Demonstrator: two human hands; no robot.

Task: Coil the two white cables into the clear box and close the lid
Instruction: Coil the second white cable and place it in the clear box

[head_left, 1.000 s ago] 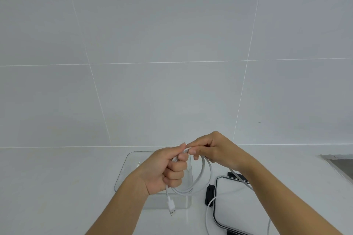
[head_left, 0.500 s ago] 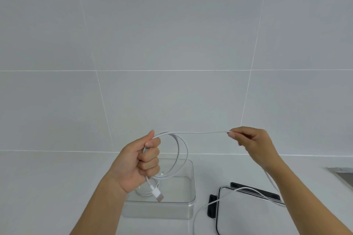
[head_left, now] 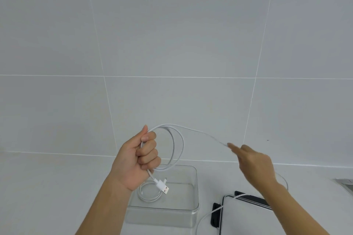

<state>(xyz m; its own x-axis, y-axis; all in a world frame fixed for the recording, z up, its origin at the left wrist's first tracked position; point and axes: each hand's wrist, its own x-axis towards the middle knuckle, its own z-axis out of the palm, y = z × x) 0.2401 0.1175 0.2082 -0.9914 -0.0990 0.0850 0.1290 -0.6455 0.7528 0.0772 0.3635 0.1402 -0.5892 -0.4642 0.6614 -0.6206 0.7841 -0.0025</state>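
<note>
My left hand (head_left: 138,160) is closed around loops of a white cable (head_left: 176,147), held up above the clear box (head_left: 193,209); the cable's USB plug (head_left: 163,187) dangles below my fist. From the loops the cable runs right to my right hand (head_left: 252,162), which pinches it between thumb and forefinger and is blurred by motion. The free end trails down over the lid (head_left: 246,215) on the counter. A second white cable (head_left: 149,192) lies coiled inside the open box.
The clear lid with black clasps lies flat on the white counter, right of the box. A metal sink edge (head_left: 345,183) shows at the far right. A white tiled wall stands behind.
My hands, together a second ago, have pulled apart. The right hand slid along the cable to the right and is now lower; the left fist keeps the loops raised.
</note>
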